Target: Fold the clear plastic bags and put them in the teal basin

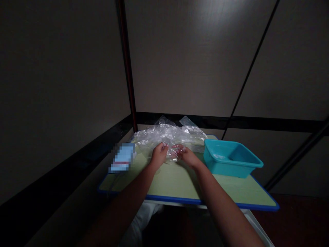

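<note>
A heap of clear plastic bags (pixel 167 132) lies across the back of the yellow-green table (pixel 174 181). My left hand (pixel 159 153) is closed on clear plastic at the near side of the heap, its thumb pressed to the fingers. Just to the right, my right hand (pixel 186 155) has its fingers curled round the clear plastic too. A crumpled part of the plastic spans the small gap between both hands. Its exact shape there is hard to make out.
A turquoise basin (pixel 231 168) stands at the table's right, with something pale inside. At the left edge lies a blurred light-blue object (pixel 122 157). The table has a blue rim. Dark-trimmed panel walls rise behind and at the left.
</note>
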`<state>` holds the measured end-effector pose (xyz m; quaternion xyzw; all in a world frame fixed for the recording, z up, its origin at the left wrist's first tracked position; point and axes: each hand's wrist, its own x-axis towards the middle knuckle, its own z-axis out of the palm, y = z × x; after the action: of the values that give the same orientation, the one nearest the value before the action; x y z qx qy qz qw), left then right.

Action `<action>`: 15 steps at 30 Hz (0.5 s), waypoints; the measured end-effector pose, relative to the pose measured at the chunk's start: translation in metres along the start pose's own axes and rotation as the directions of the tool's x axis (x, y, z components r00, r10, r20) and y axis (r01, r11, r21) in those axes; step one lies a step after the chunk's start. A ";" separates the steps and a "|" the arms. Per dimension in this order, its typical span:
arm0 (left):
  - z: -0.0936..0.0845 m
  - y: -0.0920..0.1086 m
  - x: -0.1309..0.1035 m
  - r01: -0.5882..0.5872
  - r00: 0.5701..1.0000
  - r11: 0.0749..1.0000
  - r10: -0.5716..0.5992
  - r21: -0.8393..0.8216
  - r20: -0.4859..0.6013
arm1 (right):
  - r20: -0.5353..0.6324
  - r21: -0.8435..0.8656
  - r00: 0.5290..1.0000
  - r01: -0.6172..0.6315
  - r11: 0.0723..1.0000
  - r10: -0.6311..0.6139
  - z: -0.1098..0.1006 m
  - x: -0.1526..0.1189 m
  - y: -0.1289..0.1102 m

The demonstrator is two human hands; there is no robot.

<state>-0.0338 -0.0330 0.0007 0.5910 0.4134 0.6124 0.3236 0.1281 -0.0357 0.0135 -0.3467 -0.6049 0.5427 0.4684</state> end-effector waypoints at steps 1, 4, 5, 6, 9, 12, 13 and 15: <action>-0.001 0.001 0.001 -0.003 1.000 1.000 0.003 -0.007 -0.002 | -0.006 -0.010 1.000 0.003 1.000 -0.003 -0.001 -0.001 -0.001; -0.005 0.010 -0.002 -0.003 1.000 0.999 0.004 -0.042 0.003 | -0.021 -0.019 1.000 0.015 1.000 -0.016 -0.005 -0.010 -0.007; -0.006 0.015 -0.006 0.000 1.000 0.998 0.001 -0.056 0.010 | -0.016 -0.012 0.999 0.029 1.000 -0.029 -0.005 -0.015 -0.010; -0.008 0.020 -0.012 0.006 1.000 0.997 -0.005 -0.071 0.018 | -0.006 0.004 0.999 0.051 0.999 -0.051 -0.006 -0.022 -0.013; -0.015 0.030 -0.038 0.059 0.997 0.989 -0.052 -0.132 0.051 | 0.056 0.101 0.992 0.105 0.989 -0.111 -0.006 -0.048 -0.022; -0.024 0.029 -0.065 0.120 0.990 0.985 -0.110 -0.126 0.091 | 0.032 0.159 0.995 0.090 0.983 -0.096 -0.005 -0.074 -0.020; -0.026 0.027 -0.071 0.144 0.987 0.981 -0.132 -0.130 0.095 | 0.013 0.160 0.997 0.069 0.985 -0.072 -0.004 -0.081 -0.017; -0.030 0.024 -0.078 0.171 0.984 0.972 -0.160 -0.161 0.076 | -0.043 0.142 0.999 0.018 0.990 -0.012 -0.002 -0.091 -0.008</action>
<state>-0.0540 -0.1170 -0.0126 0.5442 0.3983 0.5971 0.4345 0.1597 -0.1213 0.0043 -0.3190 -0.5572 0.5736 0.5087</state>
